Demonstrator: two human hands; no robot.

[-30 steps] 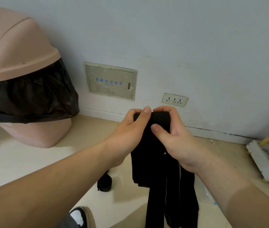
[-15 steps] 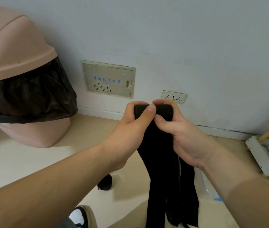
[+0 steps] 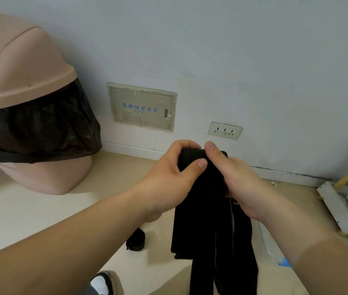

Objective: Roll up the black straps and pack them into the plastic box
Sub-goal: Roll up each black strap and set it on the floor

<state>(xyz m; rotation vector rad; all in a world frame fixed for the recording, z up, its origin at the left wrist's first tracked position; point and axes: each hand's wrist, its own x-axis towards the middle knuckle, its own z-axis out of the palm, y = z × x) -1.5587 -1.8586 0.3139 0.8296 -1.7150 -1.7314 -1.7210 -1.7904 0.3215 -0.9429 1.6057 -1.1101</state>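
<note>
Black straps [image 3: 207,226] at frame centre, top end turned into a small roll, tails hanging toward the lower edge. Gripped by both hands: left hand [image 3: 168,177] curled round the roll, right hand [image 3: 239,184] pinching it, thumb now over the top, not in front as before. Rolling seemingly just begun. Finished roll [image 3: 135,239] on floor, lower centre-left.

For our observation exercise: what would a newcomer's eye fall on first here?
At centre, the left hand and right hand grip the rolled top of long black fabric straps hanging toward the floor. At left stands a large pink plastic dustbin lined with a black plastic bag. One small rolled black strap lies on the floor beneath the left forearm.
</note>
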